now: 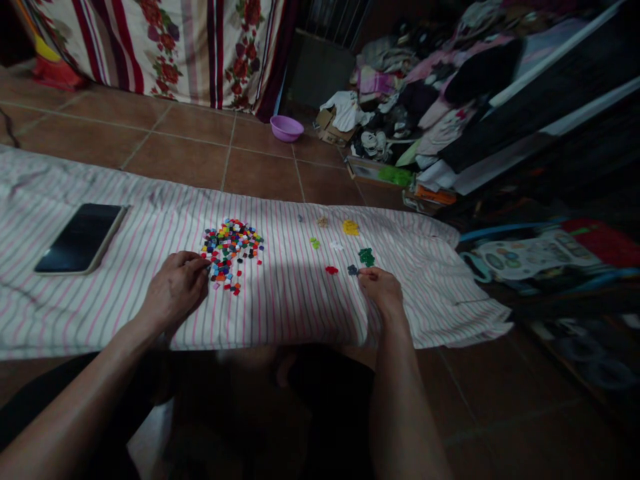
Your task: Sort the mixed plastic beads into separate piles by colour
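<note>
Striped cloth [290, 313], left fingers [196, 264] pressed together at multicoloured pieces [231, 233]; right fingers [371, 273] likewise, at grey pieces [353, 270]

The cloth [290, 313] is white, striped pink and grey; the left pile [235, 235] is multicoloured (plenty of red); right, a yellow cluster [351, 228].

The person here wears one camera on the head, and it looks forward and down over the striped cloth [290, 317]. It sits far enough back that left hand [173, 288] and right hand [383, 288] both fit its wide view, and the small square coloured pieces [231, 241] between them look tiny. Past the cloth's far edge it takes in the tiled floor [190, 140], the floral curtain [165, 47] at far left and the heaped clothes [390, 79] at far right.
</note>
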`<state>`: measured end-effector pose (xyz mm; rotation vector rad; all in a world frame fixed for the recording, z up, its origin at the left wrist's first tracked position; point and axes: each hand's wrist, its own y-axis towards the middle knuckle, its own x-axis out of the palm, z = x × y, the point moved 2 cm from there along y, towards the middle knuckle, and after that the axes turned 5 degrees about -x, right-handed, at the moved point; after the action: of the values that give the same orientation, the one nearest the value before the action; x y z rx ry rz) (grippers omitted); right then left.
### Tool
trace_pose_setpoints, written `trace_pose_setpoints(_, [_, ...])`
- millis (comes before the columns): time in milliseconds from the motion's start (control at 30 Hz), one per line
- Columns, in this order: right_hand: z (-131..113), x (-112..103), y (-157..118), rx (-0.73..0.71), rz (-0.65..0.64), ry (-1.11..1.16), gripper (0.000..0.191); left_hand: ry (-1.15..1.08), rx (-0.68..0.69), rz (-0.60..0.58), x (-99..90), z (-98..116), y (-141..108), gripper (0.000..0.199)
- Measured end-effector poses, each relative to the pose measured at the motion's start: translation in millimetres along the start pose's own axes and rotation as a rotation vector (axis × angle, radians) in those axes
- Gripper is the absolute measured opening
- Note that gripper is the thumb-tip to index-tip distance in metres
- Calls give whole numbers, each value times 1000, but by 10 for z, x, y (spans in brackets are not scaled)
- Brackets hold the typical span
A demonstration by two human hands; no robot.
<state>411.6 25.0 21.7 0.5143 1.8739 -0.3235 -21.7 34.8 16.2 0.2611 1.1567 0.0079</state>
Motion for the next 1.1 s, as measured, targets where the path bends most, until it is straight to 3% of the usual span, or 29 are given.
trace_pose_setpoints(467, [-6,22,2,-72,26,26,30,-6,-7,-11,-2,10,-3,43])
trace_pose_setpoints(633, [-48,-25,-14,-93,144,54,29,-1,-13,-7,-10,34,-8,42])
trace_pose_setpoints(800, [-393,-7,-64,-272,313,188,33,-17,-15,-2,-8,40,-4,40])
trace_pose_setpoints(1000, [-1020,197,-246,-561,271,335,29,-33,-6,5,12,5,2,38])
trace_pose_setpoints(1100, [-1374,337,-470,-760,176,409,26,-26,-1,6,17,1,4,37])
